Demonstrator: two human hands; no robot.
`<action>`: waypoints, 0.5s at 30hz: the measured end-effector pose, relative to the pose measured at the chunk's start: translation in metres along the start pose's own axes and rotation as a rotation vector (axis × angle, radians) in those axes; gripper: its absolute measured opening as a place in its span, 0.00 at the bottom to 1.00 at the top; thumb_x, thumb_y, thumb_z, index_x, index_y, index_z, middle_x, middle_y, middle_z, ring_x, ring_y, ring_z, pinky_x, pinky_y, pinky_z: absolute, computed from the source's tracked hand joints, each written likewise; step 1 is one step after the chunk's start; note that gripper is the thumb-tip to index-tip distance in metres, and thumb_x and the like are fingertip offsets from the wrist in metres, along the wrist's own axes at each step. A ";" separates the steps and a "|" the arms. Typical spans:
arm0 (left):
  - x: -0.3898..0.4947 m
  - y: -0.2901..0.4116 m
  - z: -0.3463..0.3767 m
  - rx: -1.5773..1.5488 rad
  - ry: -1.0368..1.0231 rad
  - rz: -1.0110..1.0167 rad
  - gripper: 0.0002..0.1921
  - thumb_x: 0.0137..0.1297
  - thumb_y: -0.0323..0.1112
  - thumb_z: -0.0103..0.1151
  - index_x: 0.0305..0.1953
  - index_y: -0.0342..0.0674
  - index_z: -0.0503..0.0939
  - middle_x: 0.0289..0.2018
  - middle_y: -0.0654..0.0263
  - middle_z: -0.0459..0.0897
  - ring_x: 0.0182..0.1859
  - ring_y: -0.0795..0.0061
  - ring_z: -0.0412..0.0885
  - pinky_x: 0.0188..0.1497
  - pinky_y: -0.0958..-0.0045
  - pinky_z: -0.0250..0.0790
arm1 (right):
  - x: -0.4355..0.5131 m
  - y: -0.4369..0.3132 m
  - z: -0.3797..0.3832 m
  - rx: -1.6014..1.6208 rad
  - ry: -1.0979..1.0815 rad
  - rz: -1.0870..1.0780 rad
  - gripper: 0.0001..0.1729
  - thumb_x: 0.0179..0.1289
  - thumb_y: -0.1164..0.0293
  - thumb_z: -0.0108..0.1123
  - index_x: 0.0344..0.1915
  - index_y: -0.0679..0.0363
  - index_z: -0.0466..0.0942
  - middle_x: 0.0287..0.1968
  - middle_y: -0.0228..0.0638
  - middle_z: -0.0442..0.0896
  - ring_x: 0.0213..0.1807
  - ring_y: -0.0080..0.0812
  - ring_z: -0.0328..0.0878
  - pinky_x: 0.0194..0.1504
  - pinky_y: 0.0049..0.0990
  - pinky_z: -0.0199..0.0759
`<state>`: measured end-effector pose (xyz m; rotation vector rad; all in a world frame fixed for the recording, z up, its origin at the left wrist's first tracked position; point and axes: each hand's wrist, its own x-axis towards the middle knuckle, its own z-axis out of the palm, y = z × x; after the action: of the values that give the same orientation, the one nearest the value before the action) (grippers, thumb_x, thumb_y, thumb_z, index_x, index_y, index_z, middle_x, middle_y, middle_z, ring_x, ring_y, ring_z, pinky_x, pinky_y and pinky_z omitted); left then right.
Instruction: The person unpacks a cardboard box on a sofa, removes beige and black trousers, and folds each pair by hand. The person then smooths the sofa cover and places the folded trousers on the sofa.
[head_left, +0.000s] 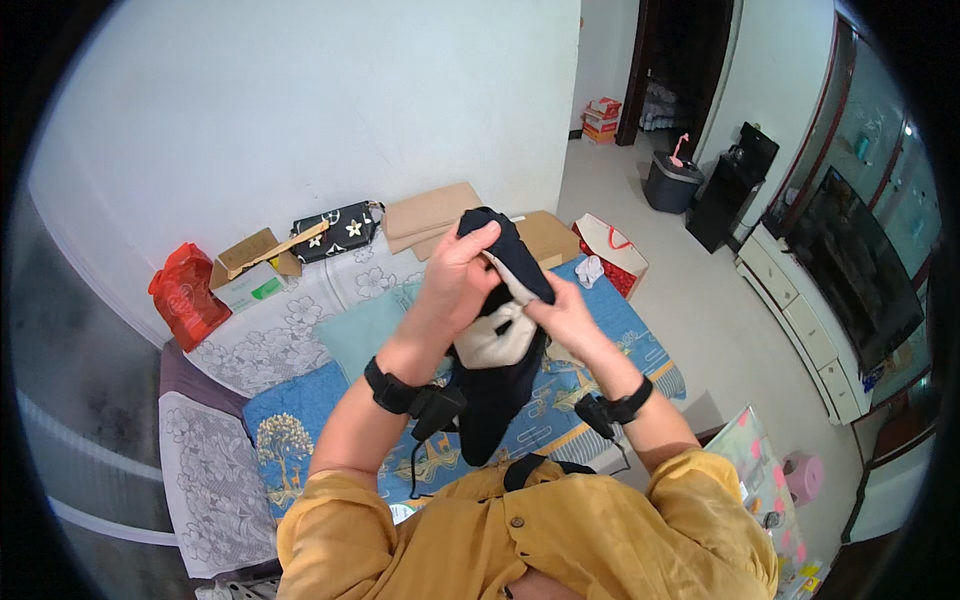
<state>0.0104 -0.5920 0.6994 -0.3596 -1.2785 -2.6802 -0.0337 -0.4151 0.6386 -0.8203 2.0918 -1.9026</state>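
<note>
A dark navy garment with a cream, fleecy-looking lining hangs between my hands above the sofa. My left hand grips its upper edge, the thumb lying on the dark cloth. On the other side, my right hand pinches the same folded edge, where a strip of the pale lining shows. Below the hands the lining is turned outward around a small dark gap, and a long dark part hangs towards my body. Black straps with small devices are on both wrists. The kind of garment cannot be told for certain.
The sofa bears a blue patterned cover and a pale teal cushion. Along its back stand a red plastic bag, an open carton, a black flowered bag and a cardboard box. A white crumpled cloth lies near a gift bag.
</note>
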 end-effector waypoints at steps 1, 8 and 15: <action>-0.003 0.009 -0.001 0.051 0.024 0.043 0.13 0.75 0.34 0.53 0.54 0.34 0.74 0.50 0.64 0.81 0.54 0.71 0.79 0.59 0.65 0.73 | 0.003 -0.003 -0.008 0.194 -0.068 0.047 0.25 0.61 0.78 0.56 0.60 0.68 0.75 0.52 0.37 0.84 0.52 0.29 0.81 0.57 0.26 0.73; -0.051 -0.004 -0.023 1.010 -0.018 -0.055 0.14 0.68 0.36 0.65 0.47 0.41 0.72 0.35 0.72 0.74 0.38 0.85 0.73 0.41 0.79 0.68 | 0.006 -0.028 0.001 0.798 -0.161 0.274 0.19 0.75 0.60 0.57 0.56 0.63 0.76 0.49 0.36 0.84 0.49 0.30 0.82 0.53 0.32 0.78; -0.063 -0.013 -0.066 0.499 0.266 -0.135 0.10 0.67 0.29 0.56 0.48 0.38 0.77 0.39 0.69 0.81 0.41 0.80 0.79 0.45 0.75 0.73 | 0.006 -0.005 0.013 0.784 -0.117 0.160 0.18 0.76 0.60 0.56 0.54 0.62 0.76 0.49 0.33 0.84 0.50 0.26 0.80 0.55 0.30 0.74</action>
<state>0.0577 -0.6337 0.6323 0.1448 -1.8539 -2.2846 -0.0309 -0.4296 0.6422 -0.5316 1.1238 -2.2382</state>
